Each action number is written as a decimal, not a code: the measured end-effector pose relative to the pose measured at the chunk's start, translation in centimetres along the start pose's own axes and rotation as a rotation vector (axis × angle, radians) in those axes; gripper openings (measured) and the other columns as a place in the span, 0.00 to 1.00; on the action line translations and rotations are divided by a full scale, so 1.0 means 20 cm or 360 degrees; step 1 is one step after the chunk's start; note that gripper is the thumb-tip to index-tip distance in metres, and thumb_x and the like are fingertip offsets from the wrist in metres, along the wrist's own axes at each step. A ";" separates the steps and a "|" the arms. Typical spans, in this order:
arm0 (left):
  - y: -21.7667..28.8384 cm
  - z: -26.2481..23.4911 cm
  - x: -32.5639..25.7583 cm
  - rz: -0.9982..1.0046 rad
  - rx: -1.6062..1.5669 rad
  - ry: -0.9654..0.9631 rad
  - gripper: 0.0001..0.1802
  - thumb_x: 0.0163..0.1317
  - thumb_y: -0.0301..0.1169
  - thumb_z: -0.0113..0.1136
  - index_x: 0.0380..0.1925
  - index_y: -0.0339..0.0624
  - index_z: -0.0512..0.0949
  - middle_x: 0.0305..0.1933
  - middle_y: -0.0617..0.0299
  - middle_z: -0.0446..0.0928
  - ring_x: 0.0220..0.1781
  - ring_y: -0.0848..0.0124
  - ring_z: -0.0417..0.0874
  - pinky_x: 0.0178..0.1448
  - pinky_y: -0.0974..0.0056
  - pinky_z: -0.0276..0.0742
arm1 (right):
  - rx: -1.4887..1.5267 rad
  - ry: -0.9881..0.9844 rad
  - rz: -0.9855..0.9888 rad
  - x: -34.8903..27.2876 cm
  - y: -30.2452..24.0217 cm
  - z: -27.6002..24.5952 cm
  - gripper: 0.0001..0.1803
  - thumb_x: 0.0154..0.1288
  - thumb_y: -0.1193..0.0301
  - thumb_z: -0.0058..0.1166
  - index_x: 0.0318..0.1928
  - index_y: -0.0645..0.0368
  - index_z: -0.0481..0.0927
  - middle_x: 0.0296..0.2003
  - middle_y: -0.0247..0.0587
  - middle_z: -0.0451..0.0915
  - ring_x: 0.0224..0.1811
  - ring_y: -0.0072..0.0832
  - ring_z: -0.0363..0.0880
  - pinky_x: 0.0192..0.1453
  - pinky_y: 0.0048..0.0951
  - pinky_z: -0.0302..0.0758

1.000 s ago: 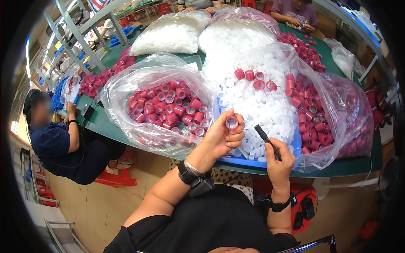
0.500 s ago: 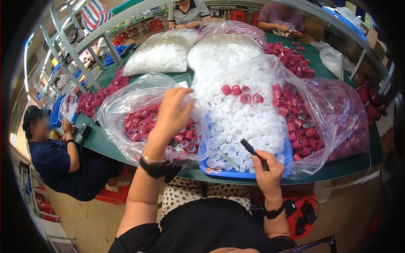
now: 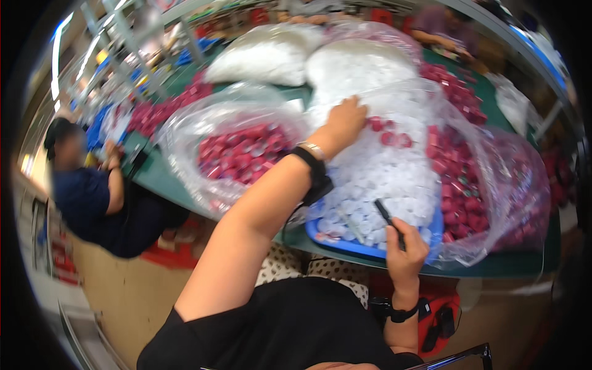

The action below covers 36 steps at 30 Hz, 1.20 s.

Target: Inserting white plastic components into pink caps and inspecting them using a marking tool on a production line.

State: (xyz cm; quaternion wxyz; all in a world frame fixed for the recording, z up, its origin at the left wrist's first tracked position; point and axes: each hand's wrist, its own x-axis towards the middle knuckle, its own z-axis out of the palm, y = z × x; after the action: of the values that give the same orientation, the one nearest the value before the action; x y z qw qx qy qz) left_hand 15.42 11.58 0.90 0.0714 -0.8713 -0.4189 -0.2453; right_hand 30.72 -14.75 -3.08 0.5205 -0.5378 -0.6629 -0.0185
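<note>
My left hand [image 3: 347, 120] reaches over the white plastic caps [image 3: 376, 191], close beside a small group of dark red caps [image 3: 388, 137] lying on top of them. Its fingers bend downward and are smeared by motion, so what they hold, if anything, does not show. In my right hand [image 3: 407, 253], near the tray's front edge, is a black pen-shaped tool [image 3: 383, 211] pointing up and to the left. The white caps fill a blue tray [image 3: 351, 246]. A slim, pale tool [image 3: 353, 227] rests on the caps toward the front.
Clear bags of dark red caps flank the tray, a left bag [image 3: 179, 145] and a right bag [image 3: 521, 185]. Full white bags [image 3: 265, 55] stand behind. A co-worker [image 3: 86, 191] sits at left; others work across the green table [image 3: 176, 185].
My left hand has moved right, from above the left bag to beside the red caps on the white ones. The right hand keeps the black tool. The whole view has shifted and blurred.
</note>
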 end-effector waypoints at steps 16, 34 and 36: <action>0.39 -0.34 -0.58 -0.0717 -0.2952 -0.0139 0.19 0.66 0.38 0.60 0.51 0.38 0.74 0.40 0.59 0.80 0.38 0.74 0.78 0.45 0.67 0.75 | 0.0290 0.0077 0.0427 -0.10 0.08 -0.02 0.12 0.69 0.76 0.56 0.50 0.66 0.79 0.32 0.32 0.77 0.32 0.16 0.72 0.37 0.17 0.69; 0.43 -0.17 -0.80 -0.1389 -0.4187 -0.0491 0.22 0.70 0.40 0.47 0.56 0.36 0.71 0.51 0.50 0.78 0.56 0.59 0.78 0.63 0.55 0.70 | 0.0046 -0.0152 0.0053 0.07 -0.19 -0.04 0.09 0.57 0.78 0.65 0.39 0.64 0.81 0.26 0.44 0.81 0.22 0.35 0.80 0.24 0.30 0.72; 0.44 -0.19 -0.79 -0.1475 -0.4269 -0.0449 0.21 0.71 0.41 0.46 0.53 0.36 0.72 0.51 0.49 0.78 0.57 0.57 0.77 0.65 0.53 0.69 | -0.0005 -0.0152 0.0013 0.07 -0.19 -0.03 0.09 0.57 0.77 0.65 0.38 0.63 0.81 0.25 0.42 0.80 0.20 0.35 0.79 0.23 0.30 0.71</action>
State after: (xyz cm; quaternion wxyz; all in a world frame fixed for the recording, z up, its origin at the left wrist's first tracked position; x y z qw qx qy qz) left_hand 12.44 -6.25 -2.79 -0.9205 -0.0814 -0.1193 -0.3630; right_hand 28.57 -15.75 0.29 0.4875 -0.5417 -0.6848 0.0084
